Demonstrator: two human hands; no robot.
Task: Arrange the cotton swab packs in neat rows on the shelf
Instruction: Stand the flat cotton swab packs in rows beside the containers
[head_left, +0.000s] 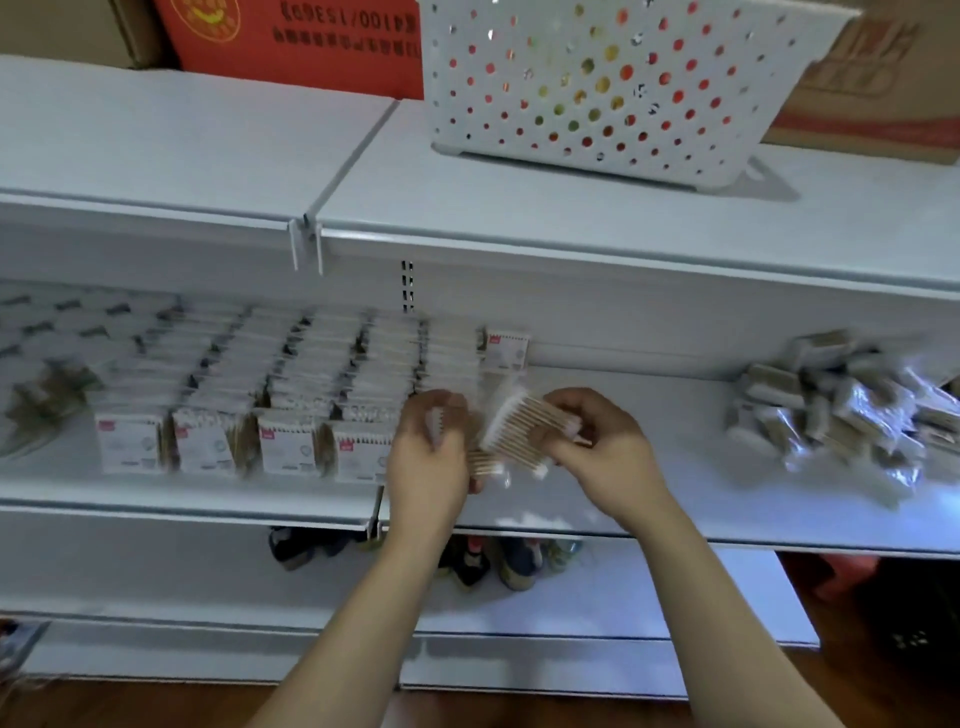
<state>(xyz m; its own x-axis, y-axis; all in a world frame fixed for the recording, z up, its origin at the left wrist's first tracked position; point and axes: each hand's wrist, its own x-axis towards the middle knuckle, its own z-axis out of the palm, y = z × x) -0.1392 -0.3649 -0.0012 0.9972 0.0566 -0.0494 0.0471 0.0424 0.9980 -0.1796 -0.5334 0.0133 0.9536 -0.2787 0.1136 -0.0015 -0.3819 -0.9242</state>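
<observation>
White shelf (649, 467) below — left hand (428, 457) and right hand (608, 441) each pinch a swab pack (519, 431).

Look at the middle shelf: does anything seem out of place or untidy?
Yes. A loose heap of clear-wrapped cotton swab packs lies jumbled at the shelf's right end, tilted every way, unlike the upright rows of white-labelled packs on the left.

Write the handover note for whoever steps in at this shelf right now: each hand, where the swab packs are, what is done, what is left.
Left hand: grips a pack, blurred.
Right hand: grips a swab pack, tilted, above the middle shelf.
Done: rows of packs stand on the shelf's left part; one pack stands alone at the back, starting a new row.
Left: place the held packs, then sort the loose pile on the right.
</observation>
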